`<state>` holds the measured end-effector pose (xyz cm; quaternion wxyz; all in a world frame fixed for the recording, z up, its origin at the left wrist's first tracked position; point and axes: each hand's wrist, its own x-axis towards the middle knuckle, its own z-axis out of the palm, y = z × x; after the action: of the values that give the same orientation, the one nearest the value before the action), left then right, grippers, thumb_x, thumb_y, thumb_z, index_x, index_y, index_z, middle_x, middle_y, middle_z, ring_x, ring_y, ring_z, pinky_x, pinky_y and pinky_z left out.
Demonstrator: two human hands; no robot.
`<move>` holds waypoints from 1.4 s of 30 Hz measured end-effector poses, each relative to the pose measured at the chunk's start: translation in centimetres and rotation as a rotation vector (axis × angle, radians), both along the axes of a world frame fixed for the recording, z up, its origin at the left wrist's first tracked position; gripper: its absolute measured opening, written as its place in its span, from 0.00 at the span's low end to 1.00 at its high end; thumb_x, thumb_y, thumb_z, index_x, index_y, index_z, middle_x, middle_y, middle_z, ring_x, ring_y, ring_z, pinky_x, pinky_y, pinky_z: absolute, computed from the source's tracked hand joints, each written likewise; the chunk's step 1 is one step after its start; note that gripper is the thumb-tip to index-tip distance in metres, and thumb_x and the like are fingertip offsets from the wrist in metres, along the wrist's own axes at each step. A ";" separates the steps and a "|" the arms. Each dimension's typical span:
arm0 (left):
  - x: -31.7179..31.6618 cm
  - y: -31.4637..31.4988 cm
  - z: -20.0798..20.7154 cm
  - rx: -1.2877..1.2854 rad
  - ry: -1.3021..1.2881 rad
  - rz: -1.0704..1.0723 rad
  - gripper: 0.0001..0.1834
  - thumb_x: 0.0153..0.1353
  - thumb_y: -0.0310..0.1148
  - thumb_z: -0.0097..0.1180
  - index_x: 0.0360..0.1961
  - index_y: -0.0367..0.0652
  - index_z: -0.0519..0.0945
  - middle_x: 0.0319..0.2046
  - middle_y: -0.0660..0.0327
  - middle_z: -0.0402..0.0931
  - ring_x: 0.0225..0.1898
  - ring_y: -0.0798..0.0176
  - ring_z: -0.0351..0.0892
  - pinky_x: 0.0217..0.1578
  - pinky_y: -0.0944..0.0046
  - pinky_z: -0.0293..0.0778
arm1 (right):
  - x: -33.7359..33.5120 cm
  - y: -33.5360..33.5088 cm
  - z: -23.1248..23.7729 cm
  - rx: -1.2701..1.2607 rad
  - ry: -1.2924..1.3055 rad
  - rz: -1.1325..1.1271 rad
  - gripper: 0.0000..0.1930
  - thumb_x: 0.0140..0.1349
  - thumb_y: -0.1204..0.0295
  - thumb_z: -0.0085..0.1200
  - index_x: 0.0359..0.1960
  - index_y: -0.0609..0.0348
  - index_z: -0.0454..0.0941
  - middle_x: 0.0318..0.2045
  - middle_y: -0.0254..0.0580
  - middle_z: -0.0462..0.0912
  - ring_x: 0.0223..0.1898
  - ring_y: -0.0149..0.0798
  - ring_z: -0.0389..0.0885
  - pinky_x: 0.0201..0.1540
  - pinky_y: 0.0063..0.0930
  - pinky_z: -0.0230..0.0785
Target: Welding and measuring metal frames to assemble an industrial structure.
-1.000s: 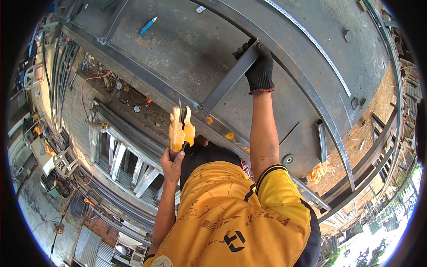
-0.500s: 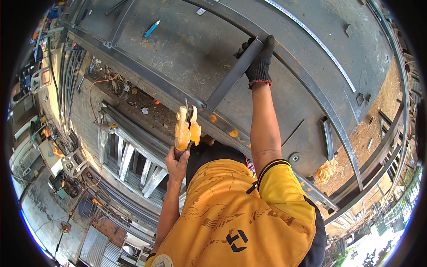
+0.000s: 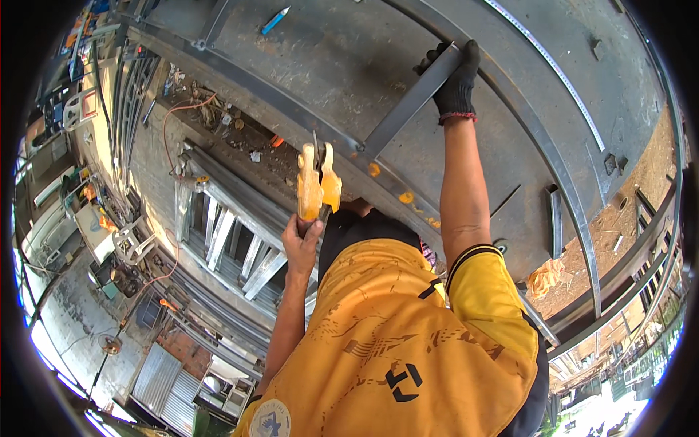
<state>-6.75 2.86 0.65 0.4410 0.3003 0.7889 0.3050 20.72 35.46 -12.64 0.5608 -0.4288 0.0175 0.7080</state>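
My bare left hand (image 3: 301, 246) is closed round the handle of a worn yellow welding electrode holder (image 3: 310, 191). From its jaws a thin rod points up, close to a long straight steel bar (image 3: 291, 109). In a dark glove with a red cuff, my right hand (image 3: 459, 89) grips the far end of a short grey steel crosspiece (image 3: 409, 105). The crosspiece slants between the straight bar and a curved steel bar (image 3: 539, 142), its near end meeting the straight one. Part of my right fingers is hidden behind the crosspiece.
The work lies on a dark steel plate table (image 3: 335, 62). On it are a blue marker (image 3: 275, 20), a long measuring strip (image 3: 557, 71) and a short steel channel (image 3: 555, 222). Silvery metal frames (image 3: 226, 233) are stacked at the left; an orange cloth (image 3: 545, 278) lies right.
The whole view has shifted, so the table and steel bars appear further right and higher. Both hands keep their grips on the electrode holder and the crosspiece.
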 end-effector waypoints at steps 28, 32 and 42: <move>2.6 -2.2 -1.7 -0.099 0.111 -0.379 0.26 0.58 0.50 0.67 0.29 0.35 0.73 0.19 0.57 0.70 0.23 0.63 0.66 0.26 0.61 0.66 | 0.3 0.2 -0.9 0.044 -0.022 0.038 0.26 0.62 0.47 0.49 0.40 0.63 0.76 0.31 0.52 0.80 0.31 0.53 0.80 0.43 0.57 0.75; 2.9 -2.3 -2.0 -0.072 0.103 -0.361 0.27 0.58 0.50 0.68 0.28 0.35 0.72 0.18 0.59 0.68 0.23 0.68 0.62 0.25 0.63 0.64 | 0.8 0.5 -2.0 0.024 -0.025 0.054 0.27 0.62 0.47 0.49 0.40 0.63 0.76 0.32 0.53 0.79 0.31 0.54 0.80 0.44 0.59 0.75; 3.2 -2.3 -2.0 -0.085 0.076 -0.341 0.29 0.57 0.52 0.67 0.29 0.34 0.72 0.19 0.58 0.68 0.23 0.68 0.62 0.26 0.63 0.64 | 1.1 -0.6 -3.5 0.222 0.078 0.105 0.17 0.57 0.63 0.60 0.43 0.62 0.77 0.34 0.49 0.82 0.37 0.52 0.83 0.50 0.57 0.76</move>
<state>-3.53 0.58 -1.37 0.4683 0.4222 0.7549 0.1807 21.83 34.86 -16.16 0.5658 -0.3366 -0.0620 0.7501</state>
